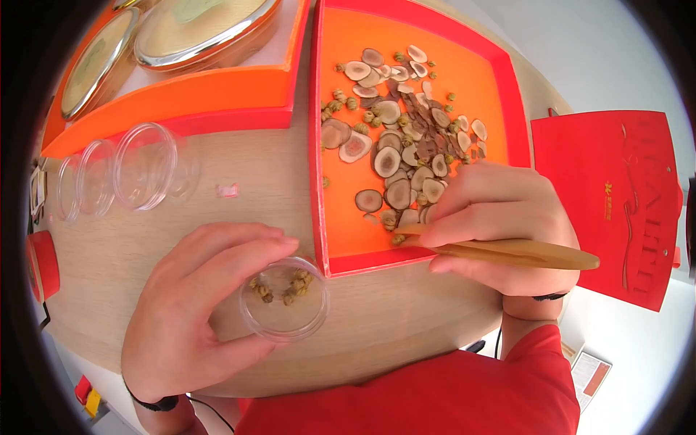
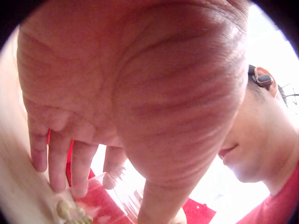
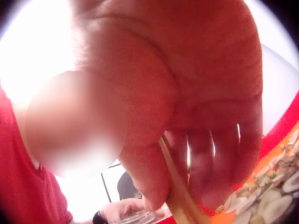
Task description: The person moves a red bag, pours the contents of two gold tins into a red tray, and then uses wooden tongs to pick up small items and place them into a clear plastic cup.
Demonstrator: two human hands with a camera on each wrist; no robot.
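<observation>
My left hand (image 1: 192, 312) grips a small clear round plastic jar (image 1: 319, 319) by its sides, between thumb and fingers. Several curled, knobbly yellow-brown dried pieces (image 1: 297, 283) lie inside the jar. In my right hand (image 1: 507, 225) is a pair of flat yellowish-brown tweezers (image 1: 536, 254), pinched between thumb and fingers. The tweezers' tips reach over the near edge of a red box tray (image 1: 317, 181) with an orange floor, right at a small knobbly piece (image 1: 398, 238). Oval dried slices (image 1: 398, 194), dark flakes and more knobbly pieces are scattered across that floor.
Several clear round jars (image 1: 145, 167) stand at the left, near a small pink-and-white scrap (image 1: 228, 190). Behind them, an orange-red box (image 1: 181, 101) holds large gold-rimmed containers (image 1: 203, 32). A red gift bag (image 1: 609, 203) lies right of the tray.
</observation>
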